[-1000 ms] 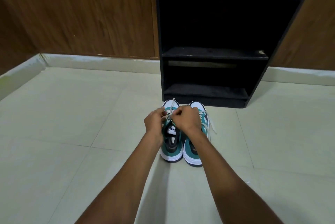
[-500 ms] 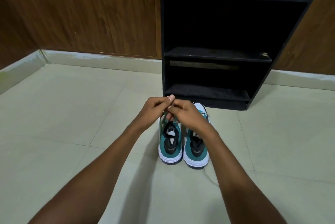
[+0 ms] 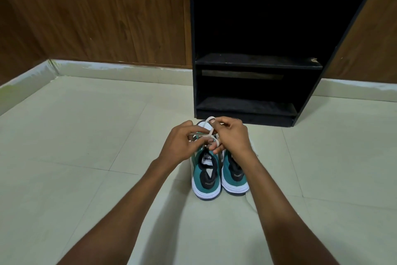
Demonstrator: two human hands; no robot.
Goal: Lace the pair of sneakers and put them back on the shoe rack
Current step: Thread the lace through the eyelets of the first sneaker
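- Right now the lace (image 3: 209,130) of the left sneaker (image 3: 205,170) is drawn up into pale loops above the tongue, held between both hands; this looks like the bow being tied, so the loops are kept up off the shoe to cross them.
- Both sneakers sit side by side on the floor (image 3: 86,135), heels toward the person, toes pointing at the shoe rack (image 3: 257,60); that keeps the lacing within easy reach of both arms.
- Over the left sneaker, the left hand (image 3: 182,144) has its fingers curled, pinching one strand of the lace to keep it taut.
- Beside it, the right hand (image 3: 231,135) pinches the upper loop between thumb and forefinger, other fingers curled, partly covering the front of the right sneaker (image 3: 235,178).
- Whether the right sneaker is already laced I cannot tell, since the hand hides it.
- Just beyond the toes, the rack stands with its dark shelves showing no shoes, so the return step is likely short once the knot is done.
- Behind it runs a wooden wall (image 3: 96,17).
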